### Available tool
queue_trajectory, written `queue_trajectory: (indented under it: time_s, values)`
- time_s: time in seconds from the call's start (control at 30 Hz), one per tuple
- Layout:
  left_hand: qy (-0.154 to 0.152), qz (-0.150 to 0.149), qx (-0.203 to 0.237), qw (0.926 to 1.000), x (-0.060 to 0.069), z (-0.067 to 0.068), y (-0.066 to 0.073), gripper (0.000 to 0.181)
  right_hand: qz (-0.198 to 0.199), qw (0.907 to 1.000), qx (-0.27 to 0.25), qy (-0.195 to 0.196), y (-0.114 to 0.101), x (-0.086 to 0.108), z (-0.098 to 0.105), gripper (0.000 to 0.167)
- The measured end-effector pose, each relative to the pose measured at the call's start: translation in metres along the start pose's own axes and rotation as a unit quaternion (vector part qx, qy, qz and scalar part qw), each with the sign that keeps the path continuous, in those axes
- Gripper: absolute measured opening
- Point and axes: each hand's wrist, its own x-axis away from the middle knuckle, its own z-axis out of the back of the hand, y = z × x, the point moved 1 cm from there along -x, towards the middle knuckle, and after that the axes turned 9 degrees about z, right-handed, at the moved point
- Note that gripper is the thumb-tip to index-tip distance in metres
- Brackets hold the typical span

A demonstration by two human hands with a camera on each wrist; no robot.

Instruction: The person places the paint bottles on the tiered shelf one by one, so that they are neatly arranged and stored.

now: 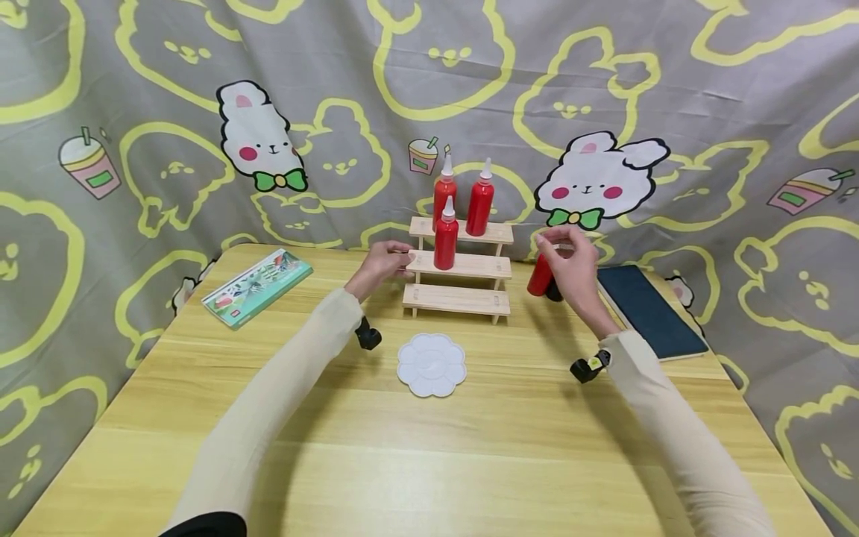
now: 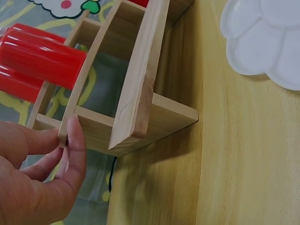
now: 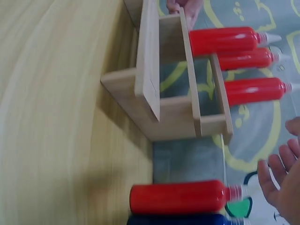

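Observation:
A three-step wooden rack holds two red bottles on its top step and one red bottle on the middle step. My left hand pinches the left end of the middle step between thumb and fingers, seen close in the left wrist view. To the rack's right, my right hand is raised by a red bottle; in the right wrist view its fingers are spread and slightly bent near the white nozzle, holding nothing. A dark blue bottle stands beside that red one.
A white flower-shaped palette lies in front of the rack. A green illustrated box is at the back left of the table, and a dark flat book-like item at the back right. A patterned curtain hangs behind.

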Motion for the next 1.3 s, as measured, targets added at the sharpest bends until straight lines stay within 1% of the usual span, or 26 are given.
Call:
queue_trajectory:
  time_s: [0.07,0.13,0.2,0.3,0.4,0.5,0.67,0.8,0.9,1.13,1.3]
  values:
    - [-0.001,-0.003,0.002,1.0,0.0,0.0,0.0,0.037,0.008,0.9996,0.004,0.027,0.006,-0.002,0.007,0.026]
    - [0.0,-0.005,0.001,1.0,0.0,0.0,0.0,0.036,0.019,0.9987,0.018,0.043,0.011,-0.003,0.014,0.025]
    - [-0.002,-0.005,0.002,1.0,-0.001,0.001,0.0,0.037,0.027,0.9976,0.037,0.052,0.016,-0.003,0.02,0.024]
    - [-0.002,-0.003,0.002,1.0,-0.001,0.001,-0.001,0.037,0.025,0.9955,0.073,0.054,0.024,-0.001,0.028,0.022]
    - [-0.003,-0.004,0.003,1.0,-0.002,0.002,-0.001,0.037,0.007,0.994,0.098,0.049,0.032,0.001,0.034,0.023]
    - [-0.004,-0.005,0.004,1.0,-0.002,0.002,0.0,0.037,-0.019,0.9926,0.115,0.033,0.04,0.004,0.038,0.029]
    - [-0.003,-0.003,0.002,1.0,-0.001,0.002,0.002,0.037,-0.053,0.9917,0.117,0.001,0.052,0.007,0.04,0.038]
    - [-0.003,-0.004,0.003,1.0,-0.001,0.002,0.003,0.037,-0.076,0.9909,0.109,-0.02,0.063,0.008,0.038,0.035]
    - [-0.004,-0.008,0.003,1.0,-0.001,0.001,0.004,0.037,-0.085,0.991,0.102,-0.021,0.069,0.008,0.036,0.03]
    - [0.002,-0.009,0.01,0.9999,0.002,0.002,0.001,0.036,-0.084,0.991,0.101,-0.026,0.072,0.01,0.03,0.034]
    - [-0.004,-0.011,-0.002,0.9999,0.004,0.0,0.001,0.036,-0.092,0.9898,0.108,-0.011,0.069,0.013,0.028,0.032]
